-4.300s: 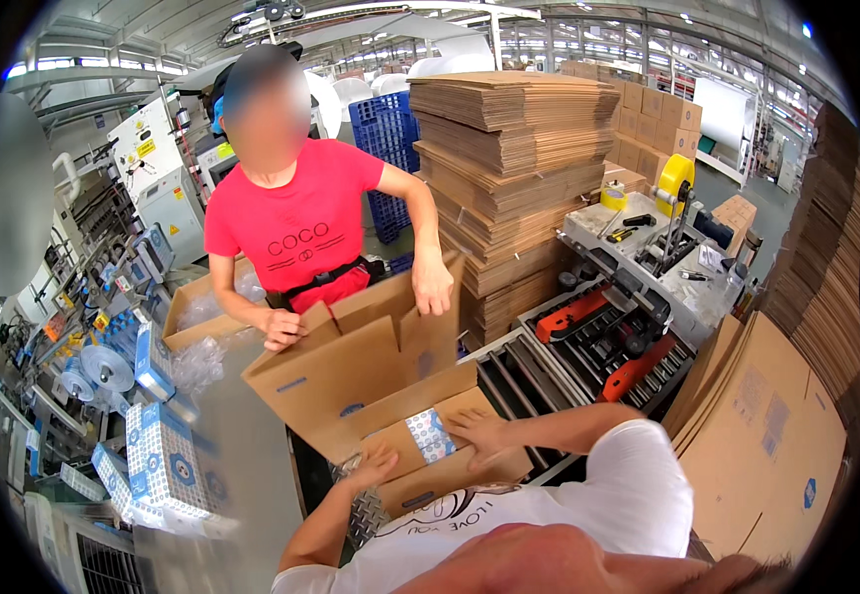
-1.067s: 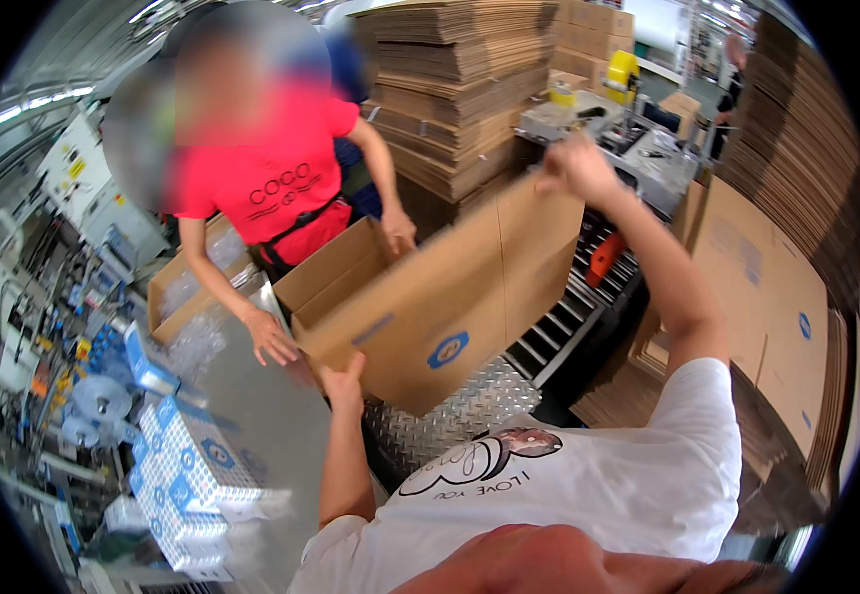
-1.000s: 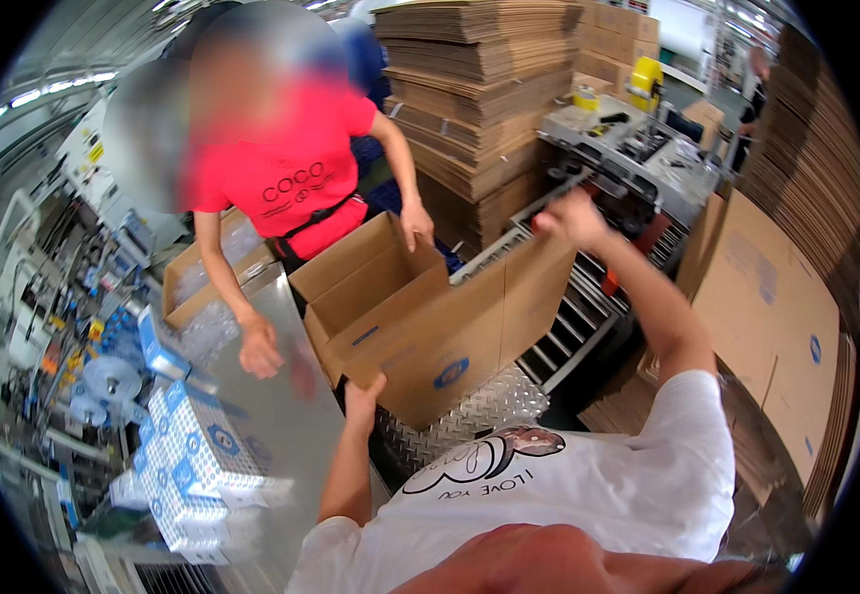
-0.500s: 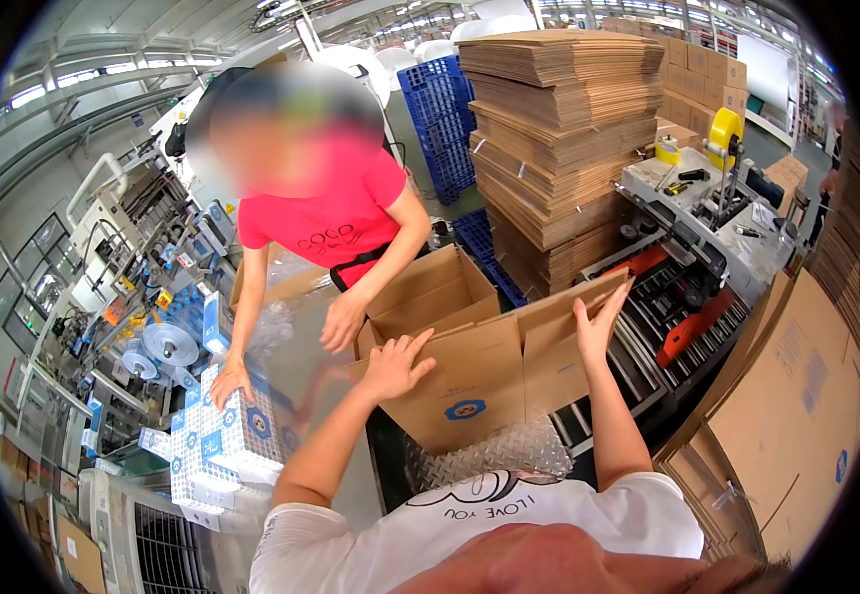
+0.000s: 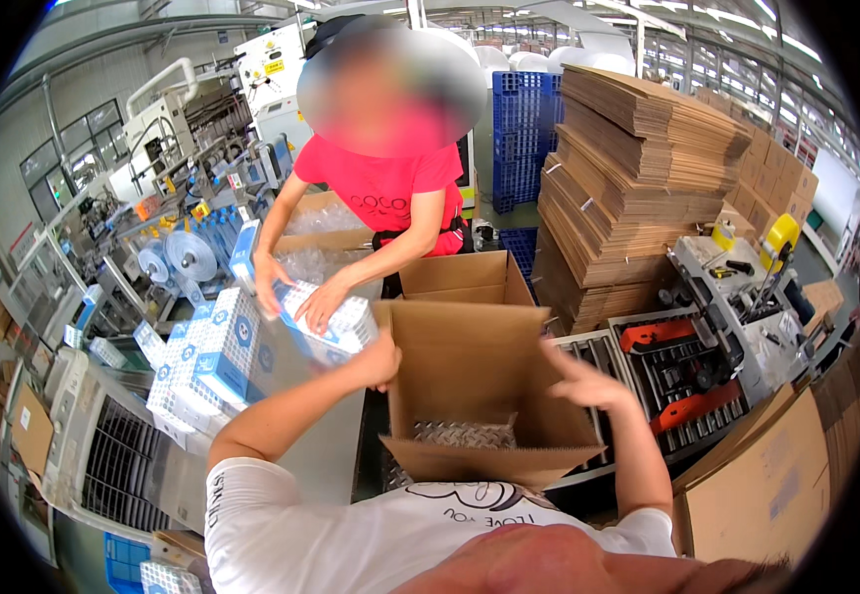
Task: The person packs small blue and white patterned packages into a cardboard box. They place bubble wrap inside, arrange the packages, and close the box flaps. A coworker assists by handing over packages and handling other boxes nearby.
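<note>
An opened-out cardboard box (image 5: pixel 465 356) stands right in front of me, its near flap folded toward my chest. Diamond-patterned metal plate shows through its bottom. My left hand (image 5: pixel 381 360) is closed around the box's left edge. At the right side, my right hand (image 5: pixel 588 382) is open with fingers stretched out, beside the box's right wall; whether it touches is hard to tell. Across from me a co-worker in a red shirt (image 5: pixel 390 188) holds a blue-and-white patterned pack (image 5: pixel 336 327) with both hands, left of my box.
More patterned packs (image 5: pixel 217 361) are stacked on the left table. Another open carton (image 5: pixel 465 279) stands behind mine. A tall stack of flat cardboard (image 5: pixel 638 188) rises beyond it. A roller conveyor with red parts (image 5: pixel 692 406) lies right, and flat cartons (image 5: pixel 766 475) lean nearby.
The flattened carton has been opened out into a box. My left hand now grips its edge, and my right hand has come off the cardboard's top. The co-worker has picked up a pack.
</note>
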Available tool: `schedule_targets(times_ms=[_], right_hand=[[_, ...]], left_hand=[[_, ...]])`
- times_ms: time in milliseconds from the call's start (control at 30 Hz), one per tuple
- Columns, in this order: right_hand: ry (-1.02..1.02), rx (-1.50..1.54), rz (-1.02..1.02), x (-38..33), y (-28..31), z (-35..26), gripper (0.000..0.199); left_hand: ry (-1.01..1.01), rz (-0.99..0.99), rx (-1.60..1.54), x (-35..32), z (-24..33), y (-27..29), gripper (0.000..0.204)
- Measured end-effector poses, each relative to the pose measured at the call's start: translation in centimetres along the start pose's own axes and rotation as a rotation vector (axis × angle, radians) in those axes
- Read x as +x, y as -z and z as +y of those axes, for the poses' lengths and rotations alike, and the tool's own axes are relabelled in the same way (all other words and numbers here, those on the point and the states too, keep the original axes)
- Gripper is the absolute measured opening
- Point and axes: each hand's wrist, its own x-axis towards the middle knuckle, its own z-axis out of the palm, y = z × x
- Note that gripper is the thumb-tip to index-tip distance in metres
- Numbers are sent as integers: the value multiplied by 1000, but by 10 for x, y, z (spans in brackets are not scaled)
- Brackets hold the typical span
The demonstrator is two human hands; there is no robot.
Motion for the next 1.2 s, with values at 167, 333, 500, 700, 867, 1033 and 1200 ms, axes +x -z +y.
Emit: schedule_targets(times_ms=[167,333,500,700,867,1033,1200], right_hand=[[-170,-839,-852,60,-100,-3,86],[13,109,-1112,41,-95,-24,92],[48,-966,-250,78,-74,34,108],[364,-902,502,97,-43,-7,78],[134,-639,425,42,-112,59,36],[-48,-177,985,69,-66,118,28],[-621,362,152,36,-265,304,73]], left_hand=[[-156,-595,389,-25,-30,-129,50],[-184,-38,-572,11,-138,-101,42],[-141,177,-926,-16,-109,-91,71],[-180,589,-348,-13,-90,-145,115],[-220,764,-320,17,-77,-153,104],[-37,616,62,3,-109,-144,63],[19,638,512,-25,-198,-76,45]])
